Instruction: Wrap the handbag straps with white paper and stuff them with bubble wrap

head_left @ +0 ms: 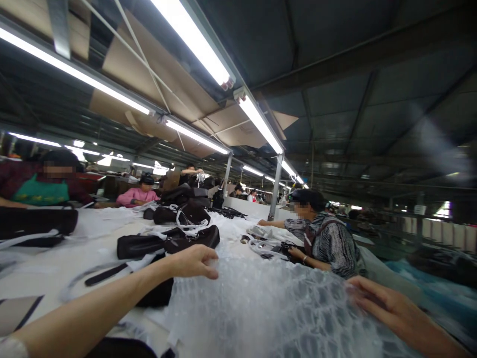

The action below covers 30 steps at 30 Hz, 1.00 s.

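Observation:
A wide sheet of clear bubble wrap (276,303) spreads across the front in front of me, its large air cells catching the light. At its upper left corner my left hand (196,262) is closed on the edge, thumb and fingers bent over it. The opposite edge is in my right hand (383,301), which is closed and slightly blurred. Beyond my left hand lie black bags (139,246) with pale wrapped straps. Part of another black bag shows under my left forearm.
Across the white-covered table (100,248), more black bags (186,214) are piled up. A co-worker in a patterned top (335,243) handles a bag at the right. Other people sit along the far left side. Blue plastic (421,283) lies at the right.

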Each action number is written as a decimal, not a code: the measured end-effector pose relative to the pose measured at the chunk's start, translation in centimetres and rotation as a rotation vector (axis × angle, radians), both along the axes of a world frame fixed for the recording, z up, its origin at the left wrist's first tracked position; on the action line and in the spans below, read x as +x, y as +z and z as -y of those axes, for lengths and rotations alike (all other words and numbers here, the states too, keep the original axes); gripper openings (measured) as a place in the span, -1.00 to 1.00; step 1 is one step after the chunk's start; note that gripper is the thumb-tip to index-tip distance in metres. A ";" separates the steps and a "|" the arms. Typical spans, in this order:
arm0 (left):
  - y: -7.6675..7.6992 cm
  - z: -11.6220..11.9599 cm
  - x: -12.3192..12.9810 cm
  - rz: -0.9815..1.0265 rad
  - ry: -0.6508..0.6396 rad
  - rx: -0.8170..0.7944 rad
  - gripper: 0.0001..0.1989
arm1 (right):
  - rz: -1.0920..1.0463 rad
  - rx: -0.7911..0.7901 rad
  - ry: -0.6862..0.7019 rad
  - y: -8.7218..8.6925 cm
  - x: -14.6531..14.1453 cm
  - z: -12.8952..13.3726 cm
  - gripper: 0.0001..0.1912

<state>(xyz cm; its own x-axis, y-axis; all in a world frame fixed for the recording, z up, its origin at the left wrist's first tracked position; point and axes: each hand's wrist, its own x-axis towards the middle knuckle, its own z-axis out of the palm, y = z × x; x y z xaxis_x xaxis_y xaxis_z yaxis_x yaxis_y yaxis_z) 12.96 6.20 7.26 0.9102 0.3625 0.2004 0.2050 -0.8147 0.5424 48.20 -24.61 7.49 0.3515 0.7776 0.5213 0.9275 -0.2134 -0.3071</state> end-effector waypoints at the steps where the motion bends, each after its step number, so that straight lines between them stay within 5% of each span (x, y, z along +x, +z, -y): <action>1: 0.1 0.1 0.3 0.010 -0.004 0.016 -0.80 | -0.025 -0.062 0.027 0.0 -0.2 -0.1 -0.60; 7: 0.4 -1.3 0.3 0.027 0.030 0.123 -0.85 | -0.147 -0.132 0.121 0.1 -1.7 -0.9 -0.68; 13: 3.5 -3.6 -3.6 -0.055 0.121 0.217 -0.83 | -0.378 -0.148 0.305 -0.4 -4.1 -2.2 -0.81; 17: 6.1 -0.9 -4.1 -0.131 0.127 0.236 -0.69 | -0.369 -0.154 0.380 0.7 -7.3 -4.2 -0.90; 21: 7.3 4.5 -0.5 -0.080 0.025 0.169 -0.34 | -0.345 -0.154 0.475 1.9 -10.5 -6.4 -0.88; 25: 6.8 7.3 2.5 -0.109 -0.101 0.061 -0.68 | -0.368 -0.098 0.507 2.0 -11.7 -7.7 -0.89; 30: 6.3 4.5 1.4 -0.051 -0.077 0.074 -0.83 | -0.539 -0.140 0.523 0.2 -10.1 -7.8 -0.66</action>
<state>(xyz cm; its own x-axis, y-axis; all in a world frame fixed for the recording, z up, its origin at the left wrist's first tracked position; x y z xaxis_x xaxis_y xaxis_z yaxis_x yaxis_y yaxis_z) 14.40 1.68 13.58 0.9445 0.2768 0.1770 0.1657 -0.8665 0.4709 38.09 -16.85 7.68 0.0969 0.9591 0.2659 0.6482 0.1419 -0.7482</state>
